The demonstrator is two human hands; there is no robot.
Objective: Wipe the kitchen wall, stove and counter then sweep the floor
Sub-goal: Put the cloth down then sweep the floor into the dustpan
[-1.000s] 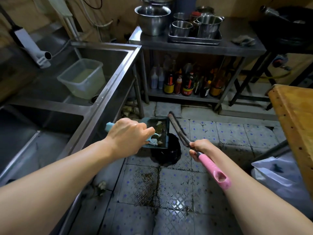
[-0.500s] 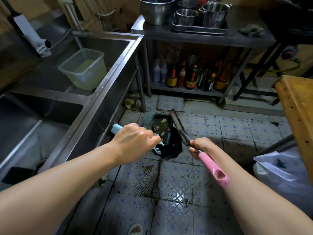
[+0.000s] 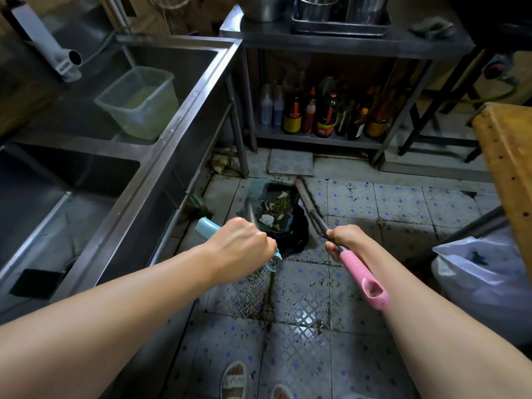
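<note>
My left hand grips the light-blue handle of a long-handled dustpan. The teal dustpan sits low over the tiled floor in the middle of the head view, with leaves and scraps inside it. A dark round patch lies on the floor under its near end. My right hand grips the broom shaft just above its pink handle end. The broom head rests beside the dustpan's right edge.
A steel double sink runs along the left, with a clear plastic tub in its far basin. A steel shelf table with sauce bottles stands ahead. A wooden block and white plastic bag stand at right. My sandalled feet are below.
The dustpan has gone down towards the floor and farther from me, tilting more level. Both hands stayed on their handles. The view has tipped down, bringing my feet into sight.
</note>
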